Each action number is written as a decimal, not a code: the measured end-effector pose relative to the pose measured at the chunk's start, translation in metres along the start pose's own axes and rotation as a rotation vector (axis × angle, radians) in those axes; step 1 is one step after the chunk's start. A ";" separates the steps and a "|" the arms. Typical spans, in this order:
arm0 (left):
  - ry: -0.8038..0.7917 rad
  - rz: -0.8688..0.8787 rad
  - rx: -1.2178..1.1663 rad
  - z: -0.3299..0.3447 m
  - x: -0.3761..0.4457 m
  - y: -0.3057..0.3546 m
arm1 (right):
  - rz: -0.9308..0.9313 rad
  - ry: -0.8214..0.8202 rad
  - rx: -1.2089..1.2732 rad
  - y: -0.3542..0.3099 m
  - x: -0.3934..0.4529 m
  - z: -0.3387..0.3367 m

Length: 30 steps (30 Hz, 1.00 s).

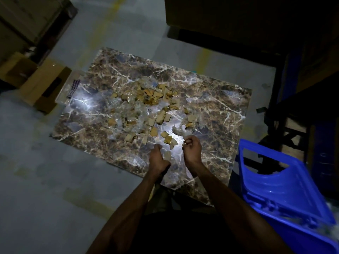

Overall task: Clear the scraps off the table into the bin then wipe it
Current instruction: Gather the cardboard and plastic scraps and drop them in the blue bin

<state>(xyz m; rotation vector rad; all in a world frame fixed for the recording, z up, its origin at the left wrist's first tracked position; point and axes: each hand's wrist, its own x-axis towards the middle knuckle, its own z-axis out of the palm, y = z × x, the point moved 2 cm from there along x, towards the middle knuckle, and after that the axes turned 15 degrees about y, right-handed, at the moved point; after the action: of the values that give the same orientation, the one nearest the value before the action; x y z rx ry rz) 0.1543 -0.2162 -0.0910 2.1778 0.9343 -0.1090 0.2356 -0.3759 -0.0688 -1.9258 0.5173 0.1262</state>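
Note:
Several tan bread scraps (pixel 153 99) and crumpled clear plastic wrappers (pixel 117 107) lie scattered over the middle of the dark marble table (pixel 216 99). My left hand (pixel 158 158) is over the table's near edge, fingers curled round a pale bread scrap (pixel 167 155). My right hand (pixel 191 148) hovers just to its right with its fingers curled in; the dim light hides whether it holds anything. A few loose scraps (pixel 167 139) lie between and just beyond the two hands. The blue plastic bin (pixel 286 191) stands tilted at the table's right front corner.
A checked cloth (pixel 73 88) lies on a clear sheet at the table's left edge. Cardboard boxes (pixel 42 83) sit on the floor to the left. Dark shelving and a blue frame (pixel 293 74) stand close on the right. Grey concrete floor surrounds the table.

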 end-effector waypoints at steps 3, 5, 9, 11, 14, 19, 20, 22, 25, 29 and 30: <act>0.061 0.040 -0.036 -0.008 0.002 0.037 | -0.074 0.061 -0.064 -0.014 0.008 -0.014; 0.057 0.046 -0.070 -0.009 0.009 0.056 | -0.078 0.100 -0.109 -0.016 0.019 -0.015; 0.022 0.016 -0.130 -0.007 0.026 0.077 | -0.101 -0.031 -0.175 -0.023 0.026 -0.009; 0.059 0.027 -0.126 -0.009 0.031 0.078 | -0.198 -0.102 -0.207 -0.024 0.022 -0.008; 0.188 0.051 -0.135 -0.014 0.037 0.068 | -0.244 -0.191 -0.221 -0.016 0.017 -0.012; 0.186 0.066 -0.018 -0.018 0.043 0.057 | -0.283 0.062 -0.158 -0.025 0.026 -0.030; 0.154 0.088 0.003 -0.016 0.044 0.058 | -0.280 0.132 -0.185 -0.030 0.035 -0.032; 0.100 0.099 0.005 -0.009 0.047 0.059 | -0.229 0.197 -0.245 -0.039 0.059 -0.030; 0.073 0.178 -0.048 -0.002 0.044 0.070 | -0.165 0.059 -0.278 -0.046 0.088 -0.021; 0.091 0.188 -0.221 -0.001 0.047 0.070 | -0.338 -0.108 -0.276 -0.050 0.087 -0.011; 0.119 0.173 -0.249 -0.002 0.048 0.069 | -0.356 -0.139 -0.243 -0.049 0.081 -0.011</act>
<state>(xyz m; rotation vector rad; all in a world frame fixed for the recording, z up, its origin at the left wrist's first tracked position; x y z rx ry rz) 0.2337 -0.2176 -0.0645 2.0380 0.7747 0.2126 0.3269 -0.3938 -0.0484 -2.1965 0.0626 0.0944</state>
